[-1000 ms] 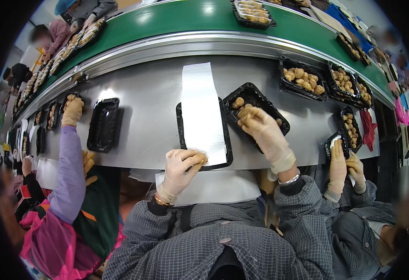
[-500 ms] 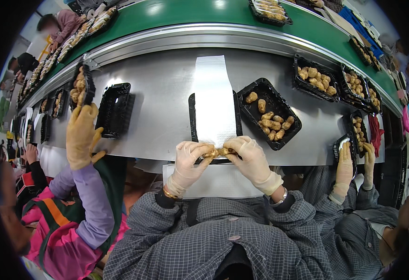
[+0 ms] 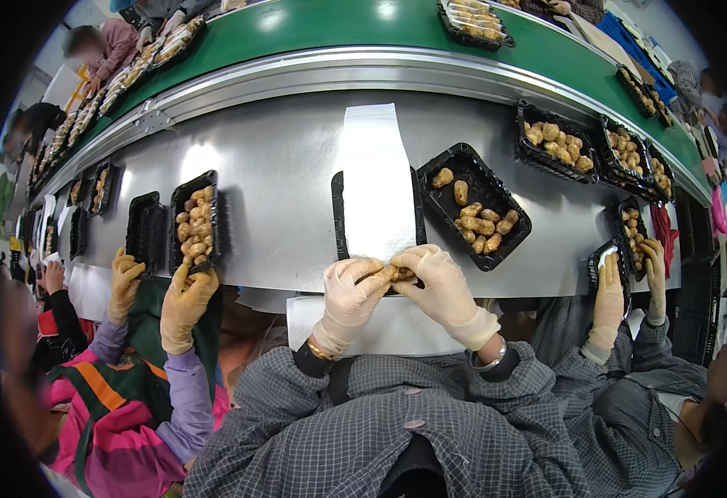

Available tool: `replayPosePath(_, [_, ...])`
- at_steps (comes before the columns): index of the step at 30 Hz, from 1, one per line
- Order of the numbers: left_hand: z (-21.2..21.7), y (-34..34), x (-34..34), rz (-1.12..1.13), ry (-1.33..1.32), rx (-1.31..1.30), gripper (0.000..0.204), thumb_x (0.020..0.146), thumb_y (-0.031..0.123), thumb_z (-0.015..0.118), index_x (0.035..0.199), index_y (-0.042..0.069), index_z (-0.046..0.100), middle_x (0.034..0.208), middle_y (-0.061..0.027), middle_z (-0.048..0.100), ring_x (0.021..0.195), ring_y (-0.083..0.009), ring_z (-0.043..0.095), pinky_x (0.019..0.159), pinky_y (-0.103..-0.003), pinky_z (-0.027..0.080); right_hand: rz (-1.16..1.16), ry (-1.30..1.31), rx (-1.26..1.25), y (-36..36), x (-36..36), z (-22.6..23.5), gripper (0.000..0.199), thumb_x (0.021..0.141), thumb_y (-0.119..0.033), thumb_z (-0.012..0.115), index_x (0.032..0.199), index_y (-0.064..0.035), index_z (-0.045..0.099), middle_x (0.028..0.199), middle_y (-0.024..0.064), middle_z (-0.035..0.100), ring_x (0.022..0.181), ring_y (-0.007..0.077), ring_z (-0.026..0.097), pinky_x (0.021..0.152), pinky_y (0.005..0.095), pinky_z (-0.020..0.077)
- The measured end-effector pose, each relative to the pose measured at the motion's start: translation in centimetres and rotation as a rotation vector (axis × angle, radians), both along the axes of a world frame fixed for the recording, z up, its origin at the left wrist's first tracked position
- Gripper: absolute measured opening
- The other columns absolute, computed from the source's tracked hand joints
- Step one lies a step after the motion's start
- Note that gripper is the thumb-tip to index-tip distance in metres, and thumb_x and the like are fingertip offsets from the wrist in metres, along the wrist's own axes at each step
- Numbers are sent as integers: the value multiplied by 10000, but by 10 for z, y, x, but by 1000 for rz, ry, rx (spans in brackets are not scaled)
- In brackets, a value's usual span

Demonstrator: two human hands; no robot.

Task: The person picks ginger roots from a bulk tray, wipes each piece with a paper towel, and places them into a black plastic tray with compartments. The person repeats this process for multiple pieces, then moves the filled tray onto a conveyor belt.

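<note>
Your left hand point(image 3: 349, 292) and right hand point(image 3: 442, 280), both in pale gloves, meet at the near edge of the steel worktop point(image 3: 280, 174). Both grips are pinched together on a small clump of brown peanuts point(image 3: 396, 272), fingertips touching across it. The clump sits just over the near rim of the black tray point(image 3: 337, 217) in front of you, which is mostly covered by a white paper sheet point(image 3: 377, 183). Just right of that, a second black tray of peanuts point(image 3: 478, 207) lies angled, its near corner close beside your right knuckles. Bare steel opens to the left, up to a filled tray point(image 3: 195, 222) gripped by a neighbour's yellow-gloved hand point(image 3: 184, 303). Far side: the worktop ends at a curved rail, with the green belt point(image 3: 338, 25) beyond. On the right, another person's gloved hands point(image 3: 610, 290) hold a tray at the near edge.
</note>
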State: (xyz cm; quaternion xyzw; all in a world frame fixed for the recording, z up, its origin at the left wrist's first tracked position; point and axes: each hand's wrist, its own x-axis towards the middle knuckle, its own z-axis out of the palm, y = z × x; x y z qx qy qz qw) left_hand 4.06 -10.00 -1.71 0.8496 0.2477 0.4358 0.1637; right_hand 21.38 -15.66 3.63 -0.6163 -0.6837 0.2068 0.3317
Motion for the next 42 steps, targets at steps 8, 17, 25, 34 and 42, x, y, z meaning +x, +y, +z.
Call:
replayPosePath(8, [8,1,4,-2,-1,16,289,645,58,783,924,84,710,901,-34,650,789,-218,628,670,-345,493,-388,-287,257,59,34,-5,310,775,-194,750,1015,-11,678,1060,140,635,1047,317,562,907,402,449])
replayPosePath(17, [10,-3,-1,11,75,0,319,689,39,753,996,92,688,977,-40,635,904,-222,601,810,-368,452,-406,-296,80,74,18,-1,266,679,-205,815,844,-34,694,978,109,620,1003,299,548,871,394,448])
replayPosePath(25, [2,-10,-6,58,-17,-189,309,721,61,771,1002,109,652,1043,-22,633,1040,-242,552,936,-375,379,-381,580,-280,45,4,-2,301,784,-101,741,1028,8,602,1048,152,650,943,267,635,815,348,509])
replayPosePath(34, [3,-13,-7,286,-33,-223,740,680,187,858,1314,74,493,1230,-72,533,1169,-287,481,1043,-422,337,-216,612,-395,12,0,-3,335,871,3,643,1203,9,597,1052,130,671,972,164,637,849,289,512])
replayPosePath(42, [-21,-3,-19,131,-94,-539,1063,702,317,854,1518,59,224,1266,-93,532,1250,-272,429,1146,-482,158,-254,850,-289,5,-5,-11,331,900,10,614,1230,0,587,1019,66,676,893,105,621,806,261,518])
